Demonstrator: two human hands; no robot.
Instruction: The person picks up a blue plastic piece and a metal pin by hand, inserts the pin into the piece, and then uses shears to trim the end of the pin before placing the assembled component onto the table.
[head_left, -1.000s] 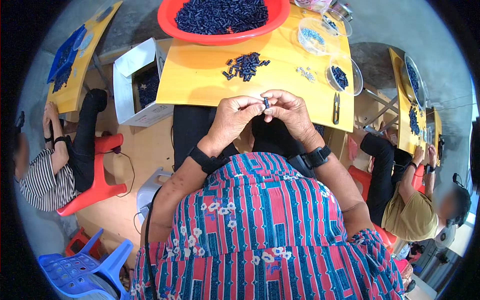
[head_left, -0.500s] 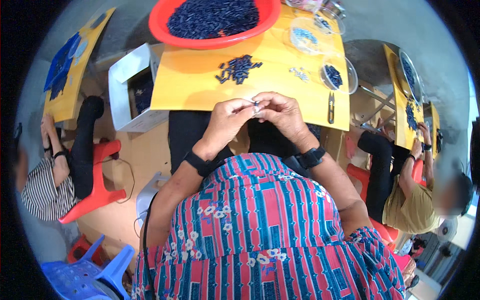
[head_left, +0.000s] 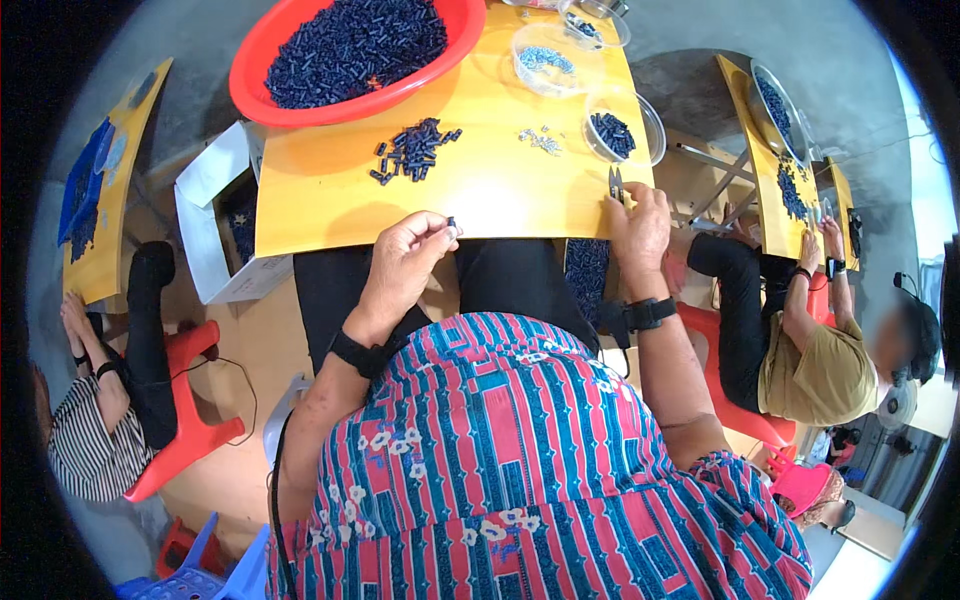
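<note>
My left hand (head_left: 405, 262) is just off the table's front edge, thumb and forefinger pinching a small dark cylindrical piece (head_left: 452, 222); a pale bit shows by its lower end. At the table's right front corner, my right hand (head_left: 640, 232) has its fingers closed over the handles of a pair of black thread snips (head_left: 615, 182). The blades stick out past the fingertips, pointing away from me. On the yellow table (head_left: 490, 195) lie a loose pile of short dark cylinders (head_left: 415, 152) and a few small silvery parts (head_left: 540, 140).
A red basin (head_left: 250, 85) heaped with dark cylinders stands at the back left. Clear plastic tubs (head_left: 655, 135) with small parts line the right side. A white box (head_left: 205, 190) is left of the table. People sit at tables on both sides.
My hands have parted. The right one has moved right and down onto the thread snips, while the left keeps the small dark piece. The whole view has shifted and turned slightly.
</note>
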